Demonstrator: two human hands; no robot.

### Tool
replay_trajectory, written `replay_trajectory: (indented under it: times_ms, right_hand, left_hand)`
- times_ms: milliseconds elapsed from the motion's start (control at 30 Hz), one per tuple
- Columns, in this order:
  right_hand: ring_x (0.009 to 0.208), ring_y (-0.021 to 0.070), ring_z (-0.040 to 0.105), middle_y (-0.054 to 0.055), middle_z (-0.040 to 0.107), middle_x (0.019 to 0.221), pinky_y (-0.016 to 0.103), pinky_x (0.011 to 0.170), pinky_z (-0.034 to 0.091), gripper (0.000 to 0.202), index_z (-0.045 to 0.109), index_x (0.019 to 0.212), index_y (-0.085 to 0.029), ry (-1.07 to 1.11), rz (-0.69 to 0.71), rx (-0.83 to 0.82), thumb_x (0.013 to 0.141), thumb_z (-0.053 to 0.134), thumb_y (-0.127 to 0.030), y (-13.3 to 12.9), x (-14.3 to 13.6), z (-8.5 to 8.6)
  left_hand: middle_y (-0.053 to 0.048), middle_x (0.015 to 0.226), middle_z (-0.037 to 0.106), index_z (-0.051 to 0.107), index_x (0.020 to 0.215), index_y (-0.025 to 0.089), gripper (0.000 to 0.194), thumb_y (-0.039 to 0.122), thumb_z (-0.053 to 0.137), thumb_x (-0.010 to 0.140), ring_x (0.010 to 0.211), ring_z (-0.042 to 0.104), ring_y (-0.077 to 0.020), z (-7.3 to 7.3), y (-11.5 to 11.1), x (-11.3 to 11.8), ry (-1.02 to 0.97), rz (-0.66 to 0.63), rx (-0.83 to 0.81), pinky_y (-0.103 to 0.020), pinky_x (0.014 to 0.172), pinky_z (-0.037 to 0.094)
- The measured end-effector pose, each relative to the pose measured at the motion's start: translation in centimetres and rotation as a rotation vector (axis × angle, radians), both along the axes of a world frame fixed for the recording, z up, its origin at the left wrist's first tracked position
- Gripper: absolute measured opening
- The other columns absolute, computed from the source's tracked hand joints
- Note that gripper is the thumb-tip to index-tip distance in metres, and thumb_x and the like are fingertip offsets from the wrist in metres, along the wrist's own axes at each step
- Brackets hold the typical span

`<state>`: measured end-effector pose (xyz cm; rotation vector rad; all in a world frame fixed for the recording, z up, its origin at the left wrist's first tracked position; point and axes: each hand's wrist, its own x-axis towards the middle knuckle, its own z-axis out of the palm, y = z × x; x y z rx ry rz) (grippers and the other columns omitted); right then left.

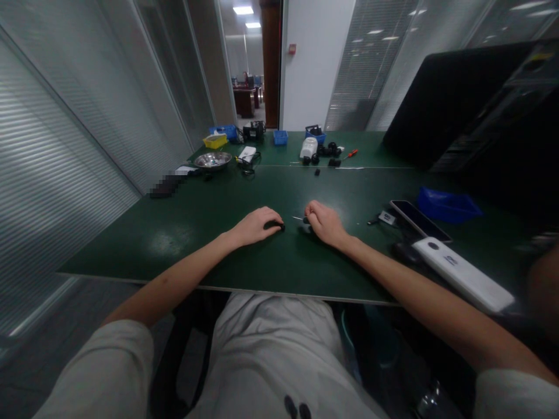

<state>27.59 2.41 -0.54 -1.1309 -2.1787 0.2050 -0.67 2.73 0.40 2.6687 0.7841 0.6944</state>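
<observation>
My left hand rests low over the green table, its fingers closed on a small black part. Most of that part's detail is too dark to make out. To the right, my right hand is closed around a screwdriver, whose thin metal shaft points left toward the black part. The handle is mostly hidden in my fist. A short gap separates the shaft's tip from the black part.
At the back are a metal bowl, a yellow tray, a small blue basket, a white device and an orange-handled screwdriver. On the right lie a phone, a blue bin, a long white device and a big black monitor.
</observation>
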Motion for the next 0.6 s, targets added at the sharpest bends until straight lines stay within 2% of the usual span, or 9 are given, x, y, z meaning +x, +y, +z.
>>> replay_trajectory:
  times_ms: [300,400,500,600]
  right_hand:
    - [0.074,0.0192,0.052,0.005,0.06,0.088,0.032,0.068,0.035,0.019,0.049,0.086,-0.022,-0.021,-0.011,-0.022,0.097,0.035,-0.025,0.3,0.0,-0.4]
    - [0.074,0.019,0.052,0.004,0.059,0.087,0.032,0.069,0.035,0.02,0.049,0.086,-0.022,-0.027,-0.013,-0.024,0.099,0.034,-0.026,0.3,0.0,-0.3]
    - [0.074,0.019,0.052,0.004,0.059,0.088,0.032,0.069,0.036,0.02,0.049,0.087,-0.022,-0.03,-0.014,-0.025,0.099,0.034,-0.027,0.2,0.0,-0.3]
    - [0.075,0.0191,0.053,0.005,0.06,0.088,0.032,0.069,0.036,0.018,0.049,0.087,-0.022,-0.035,-0.013,-0.031,0.098,0.035,-0.026,0.2,0.0,-0.3]
  left_hand:
    - [-0.009,0.115,0.071,0.071,0.12,0.02,0.027,0.034,0.054,0.105,0.109,0.064,-0.0232,-0.2,-0.4,0.1,0.042,0.046,-0.023,-0.038,0.097,0.05]
    - [-0.009,0.118,0.071,0.071,0.122,0.021,0.028,0.036,0.055,0.104,0.11,0.064,-0.0236,-0.3,0.4,-1.0,0.036,0.074,-0.046,-0.039,0.099,0.05]
    - [-0.008,0.124,0.07,0.071,0.125,0.023,0.032,0.038,0.056,0.102,0.114,0.064,-0.0248,-0.1,2.2,-4.3,0.025,0.172,-0.091,-0.04,0.1,0.05]
    - [-0.009,0.125,0.071,0.074,0.122,0.021,0.034,0.041,0.062,0.097,0.11,0.066,-0.0259,0.1,4.3,-10.4,-0.003,0.419,-0.168,-0.039,0.098,0.05]
